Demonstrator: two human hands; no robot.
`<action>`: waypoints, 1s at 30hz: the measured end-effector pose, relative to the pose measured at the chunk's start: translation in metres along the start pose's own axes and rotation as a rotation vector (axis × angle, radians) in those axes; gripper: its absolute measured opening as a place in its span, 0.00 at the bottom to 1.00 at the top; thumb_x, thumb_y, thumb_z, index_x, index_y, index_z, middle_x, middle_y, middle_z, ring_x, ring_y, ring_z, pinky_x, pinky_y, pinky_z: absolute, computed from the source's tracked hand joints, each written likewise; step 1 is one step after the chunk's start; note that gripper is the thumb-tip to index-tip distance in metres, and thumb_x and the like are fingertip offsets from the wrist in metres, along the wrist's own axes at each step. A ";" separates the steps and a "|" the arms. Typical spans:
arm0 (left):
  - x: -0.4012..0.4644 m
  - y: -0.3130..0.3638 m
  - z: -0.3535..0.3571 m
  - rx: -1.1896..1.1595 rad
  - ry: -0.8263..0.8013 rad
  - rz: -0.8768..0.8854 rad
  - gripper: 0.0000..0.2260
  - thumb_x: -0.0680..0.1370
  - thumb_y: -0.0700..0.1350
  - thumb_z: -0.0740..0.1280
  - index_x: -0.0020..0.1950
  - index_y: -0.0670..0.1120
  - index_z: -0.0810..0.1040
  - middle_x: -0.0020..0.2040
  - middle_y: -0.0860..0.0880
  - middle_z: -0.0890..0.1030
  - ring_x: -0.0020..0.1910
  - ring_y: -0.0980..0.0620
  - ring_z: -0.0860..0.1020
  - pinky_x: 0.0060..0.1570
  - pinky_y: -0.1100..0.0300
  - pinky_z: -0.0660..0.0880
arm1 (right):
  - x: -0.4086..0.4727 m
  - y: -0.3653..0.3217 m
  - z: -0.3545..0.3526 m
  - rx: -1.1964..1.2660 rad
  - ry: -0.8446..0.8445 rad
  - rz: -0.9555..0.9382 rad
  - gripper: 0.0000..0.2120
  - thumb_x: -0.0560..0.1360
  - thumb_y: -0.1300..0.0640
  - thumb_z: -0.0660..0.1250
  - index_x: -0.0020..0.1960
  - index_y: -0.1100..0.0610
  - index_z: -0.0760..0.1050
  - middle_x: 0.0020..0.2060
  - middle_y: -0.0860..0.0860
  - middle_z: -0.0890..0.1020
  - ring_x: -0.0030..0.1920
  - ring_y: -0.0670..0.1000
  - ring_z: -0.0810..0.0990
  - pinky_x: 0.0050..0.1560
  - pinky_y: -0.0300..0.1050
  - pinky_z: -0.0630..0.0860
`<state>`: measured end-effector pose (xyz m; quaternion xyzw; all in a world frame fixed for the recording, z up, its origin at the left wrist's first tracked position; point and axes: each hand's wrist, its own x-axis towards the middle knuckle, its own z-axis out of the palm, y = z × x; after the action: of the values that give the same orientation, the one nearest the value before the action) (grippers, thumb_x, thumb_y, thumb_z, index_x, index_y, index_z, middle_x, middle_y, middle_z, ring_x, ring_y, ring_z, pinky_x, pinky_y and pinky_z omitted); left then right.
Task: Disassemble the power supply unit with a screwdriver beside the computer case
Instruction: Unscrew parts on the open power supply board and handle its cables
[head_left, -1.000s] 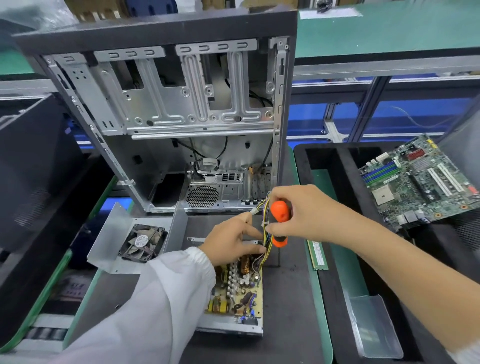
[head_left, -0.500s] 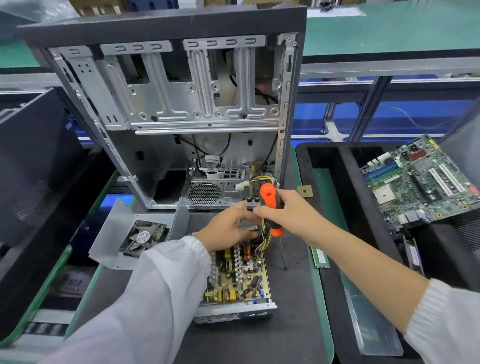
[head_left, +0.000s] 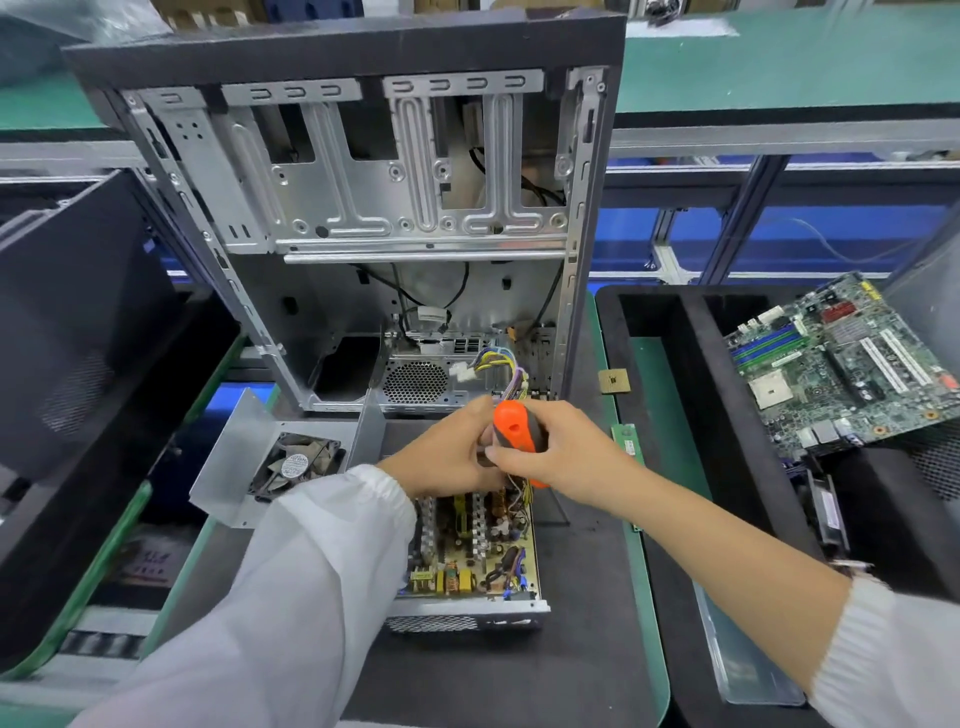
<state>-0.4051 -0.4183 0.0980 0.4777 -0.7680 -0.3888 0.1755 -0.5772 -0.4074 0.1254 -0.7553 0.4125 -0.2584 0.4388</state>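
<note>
The right hand (head_left: 558, 452) has its fingers (head_left: 501, 457) curled around the orange-and-black screwdriver (head_left: 514, 431). The left hand (head_left: 447, 457) sits just beside them, touching the handle; whether its fingers grip anything I cannot tell. The opened power supply unit (head_left: 472, 551) lies on the dark tabletop (head_left: 582, 649) directly below the fingers. The computer case (head_left: 395, 218) stands upright beyond them.
</note>
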 end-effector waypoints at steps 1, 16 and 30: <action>-0.003 -0.003 -0.004 0.040 -0.001 0.010 0.15 0.67 0.41 0.71 0.51 0.49 0.73 0.49 0.47 0.72 0.48 0.54 0.74 0.50 0.55 0.74 | 0.001 0.001 0.001 0.028 0.002 0.003 0.05 0.74 0.56 0.71 0.40 0.52 0.76 0.30 0.47 0.76 0.31 0.43 0.70 0.37 0.41 0.67; -0.007 -0.010 0.014 0.210 0.283 -0.120 0.15 0.71 0.68 0.66 0.49 0.60 0.77 0.44 0.61 0.81 0.46 0.61 0.78 0.47 0.56 0.75 | 0.017 -0.004 -0.015 -0.077 0.214 0.063 0.20 0.72 0.45 0.71 0.36 0.59 0.66 0.37 0.50 0.67 0.34 0.44 0.67 0.39 0.43 0.66; 0.000 -0.013 0.008 -0.012 0.188 -0.246 0.10 0.65 0.48 0.60 0.38 0.57 0.81 0.34 0.57 0.80 0.38 0.54 0.77 0.48 0.54 0.74 | -0.003 0.015 -0.040 0.046 0.487 -0.022 0.22 0.72 0.48 0.72 0.26 0.52 0.66 0.23 0.54 0.79 0.25 0.46 0.81 0.32 0.46 0.79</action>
<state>-0.4026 -0.4184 0.0827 0.6014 -0.6816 -0.3654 0.2003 -0.6149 -0.4274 0.1313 -0.6650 0.4919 -0.4469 0.3408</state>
